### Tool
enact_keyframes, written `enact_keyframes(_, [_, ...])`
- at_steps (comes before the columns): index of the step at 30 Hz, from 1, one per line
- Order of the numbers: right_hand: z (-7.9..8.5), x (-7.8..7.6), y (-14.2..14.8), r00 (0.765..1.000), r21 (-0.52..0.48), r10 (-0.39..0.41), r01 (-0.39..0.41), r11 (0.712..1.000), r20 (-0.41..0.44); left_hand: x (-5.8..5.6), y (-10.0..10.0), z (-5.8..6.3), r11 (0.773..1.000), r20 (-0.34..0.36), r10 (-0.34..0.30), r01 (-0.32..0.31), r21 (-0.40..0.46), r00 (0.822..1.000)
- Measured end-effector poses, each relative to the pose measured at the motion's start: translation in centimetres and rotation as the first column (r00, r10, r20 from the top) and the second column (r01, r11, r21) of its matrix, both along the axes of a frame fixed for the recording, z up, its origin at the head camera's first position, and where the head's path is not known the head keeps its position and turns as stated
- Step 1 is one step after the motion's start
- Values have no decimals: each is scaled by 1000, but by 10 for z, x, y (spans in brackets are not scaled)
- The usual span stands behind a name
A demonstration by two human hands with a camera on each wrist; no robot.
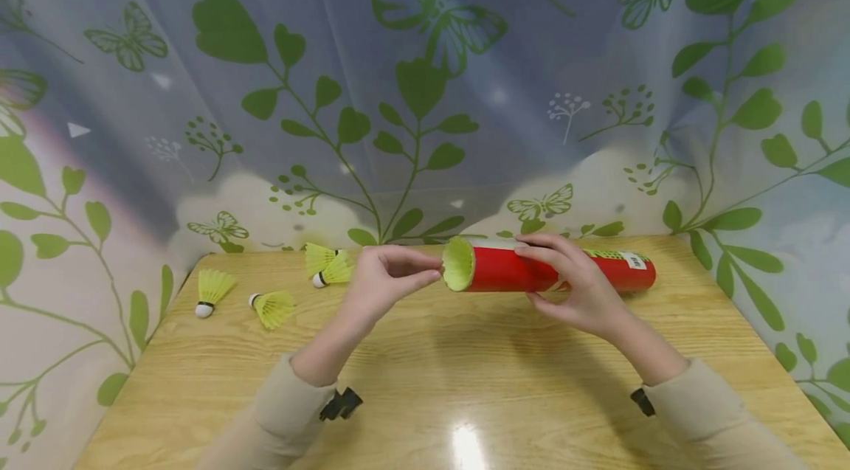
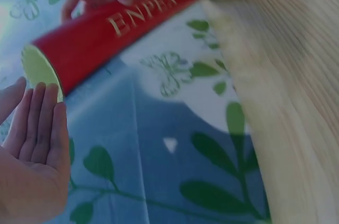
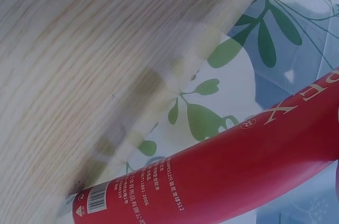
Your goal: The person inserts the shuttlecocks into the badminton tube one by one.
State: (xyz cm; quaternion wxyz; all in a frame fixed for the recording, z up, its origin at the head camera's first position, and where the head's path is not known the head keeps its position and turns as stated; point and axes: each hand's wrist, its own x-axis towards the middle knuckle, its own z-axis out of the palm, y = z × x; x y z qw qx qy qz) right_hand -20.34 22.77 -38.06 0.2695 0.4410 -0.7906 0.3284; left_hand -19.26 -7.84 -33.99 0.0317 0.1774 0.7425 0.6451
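Observation:
My right hand (image 1: 574,282) grips a red shuttlecock tube (image 1: 501,268) round its middle, thumb below and fingers over the top. The tube lies crosswise above the table, its mouth facing left; "ENPEX" shows on its side in the left wrist view. A yellow shuttlecock (image 1: 457,264) sits in the mouth, with its skirt edge level with the rim and its cork hidden inside. At that edge, my left hand (image 1: 385,278) pinches the skirt between thumb and nearly straight fingertips. In the left wrist view, the left hand (image 2: 39,150) is palm up at the mouth.
Several yellow shuttlecocks with white corks lie at the table's back left, among them one near the left edge (image 1: 215,291) and one on its side (image 1: 273,308). The wooden table (image 1: 412,396) meets a curtain with leaves and butterflies (image 1: 319,123) behind.

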Motion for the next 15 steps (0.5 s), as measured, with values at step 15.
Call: enact_keyframes(15, [-1, 3, 5, 1000, -1, -19, 19, 1000, 25, -10, -78, -40, 976, -86, 215, -218, -27, 973])
